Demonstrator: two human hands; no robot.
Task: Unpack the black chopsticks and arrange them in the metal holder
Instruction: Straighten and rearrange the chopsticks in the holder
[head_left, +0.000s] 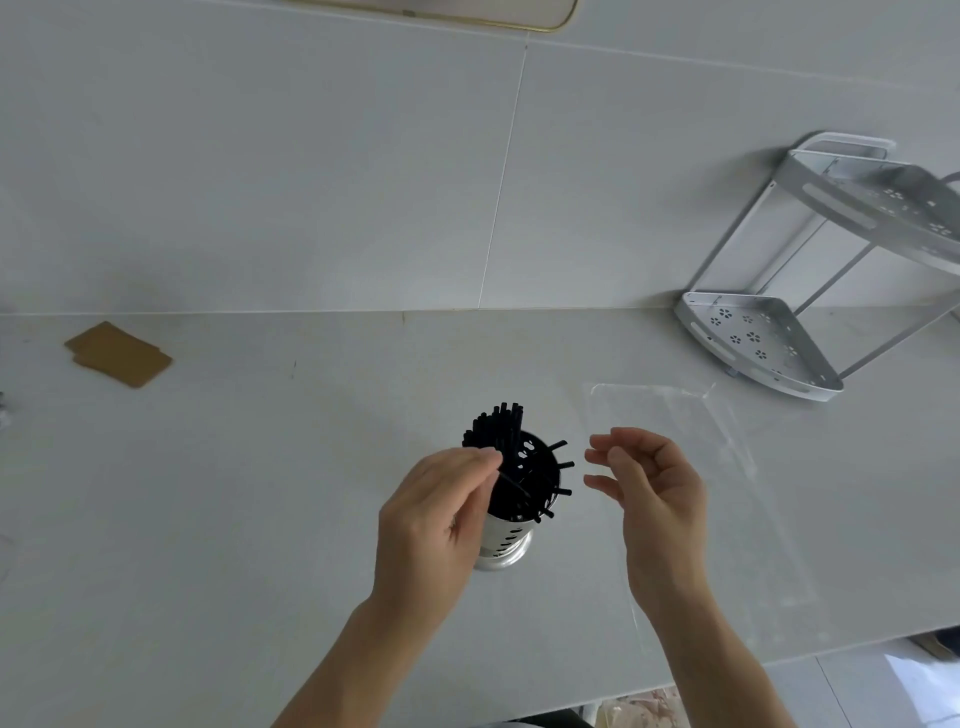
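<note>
**Chopsticks in the holder, one pinched by the left hand**

Near the middle of the pale table (260, 519) stands the metal holder (506, 543), a perforated cylinder on a rounded base, upright and seen from above. Black chopsticks (501, 428) fill it: one tight bunch leans toward the far left side of the rim, and several others fan out to the right, their square ends sticking past the rim.

On the near left side of the holder, the left hand (431, 525) has its fingers curled, with thumb and forefinger pinching a single black chopstick (514, 486) that slants down into the mouth of the holder. The heel of this hand covers part of the holder's left wall.

Just to the right of the holder, the right hand (649, 488) hangs apart from it, palm turned inward, fingers loosely bent and holding nothing. Its fingertips point toward the fanned chopstick ends without touching them.

Under and behind the right hand lies a clear plastic bag (675, 415), flat on the table and hard to make out against the surface. Farther right, against the tiled wall (311, 156), stands a silver two-tier corner rack (769, 338) with punched flower patterns. At the far left of the table lie two brown cards (118, 354), one overlapping the other.
</note>
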